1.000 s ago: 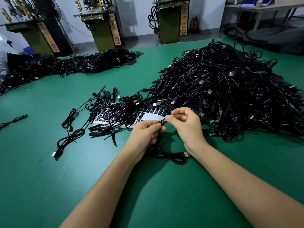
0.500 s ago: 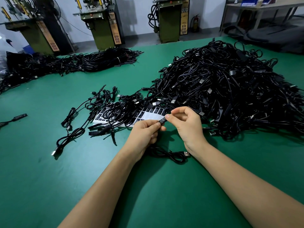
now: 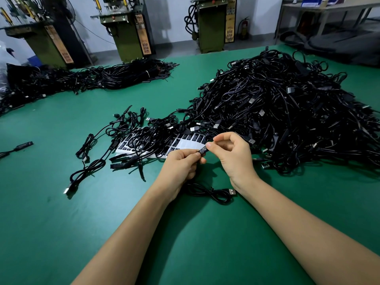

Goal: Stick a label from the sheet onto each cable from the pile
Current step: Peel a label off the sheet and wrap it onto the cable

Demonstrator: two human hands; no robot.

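Note:
My left hand (image 3: 181, 164) and my right hand (image 3: 234, 155) meet above the green table, both pinching a small black labelled piece of one cable (image 3: 202, 151). The rest of that cable (image 3: 213, 193) trails down behind my hands and loops on the table, ending in a USB plug. Just beyond my hands lies the white label sheet (image 3: 186, 144) with rows of black labels, partly buried under loose cables. A big pile of black cables (image 3: 287, 112) fills the right side.
Several loose cables (image 3: 90, 159) lie spread to the left of the sheet. Another long heap of cables (image 3: 86, 79) runs along the far left. A single cable end (image 3: 22, 145) sits at the left edge. Green machines (image 3: 131, 27) stand beyond the table.
Hardly anything has shifted: both hands stay together on the small black piece, with only slight finger movement.

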